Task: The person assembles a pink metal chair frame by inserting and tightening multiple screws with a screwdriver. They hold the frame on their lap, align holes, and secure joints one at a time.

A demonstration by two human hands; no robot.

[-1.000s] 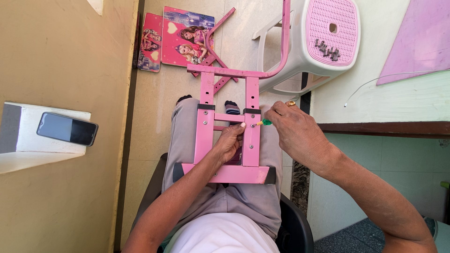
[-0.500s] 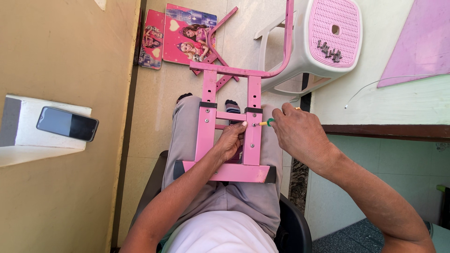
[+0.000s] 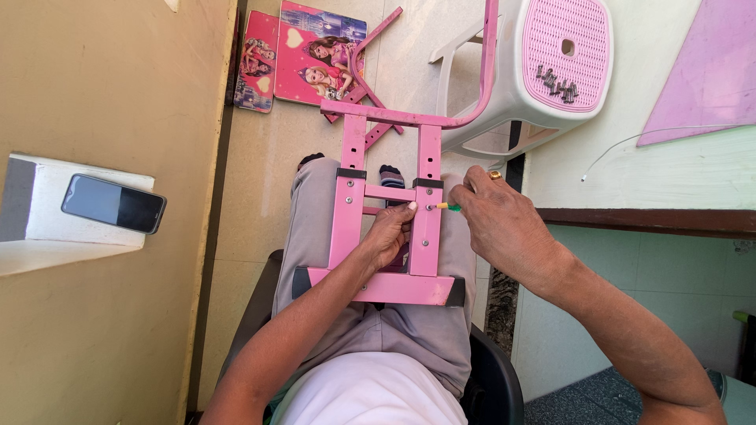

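Observation:
A pink metal frame (image 3: 350, 206) of two uprights and cross bars lies on my lap, its curved tube reaching past the stool. My left hand (image 3: 389, 236) sits between the two uprights, fingers pressed to the inner side of the right upright. My right hand (image 3: 496, 220) grips a small screwdriver (image 3: 447, 206) with a green and yellow handle, its tip against a screw on the outer side of that same upright. A ring shows on one finger of the right hand.
A white plastic stool (image 3: 543, 71) with a pink perforated seat stands ahead, several dark screws (image 3: 557, 83) lying on it. Pink printed panels (image 3: 309, 52) lie on the floor beyond. A dark phone (image 3: 113, 203) rests on a white ledge at left. A pink board (image 3: 701, 71) leans at right.
The right hand has shifted slightly, keeping the screwdriver at the right upright. The left hand stays between the uprights. The view has moved a little.

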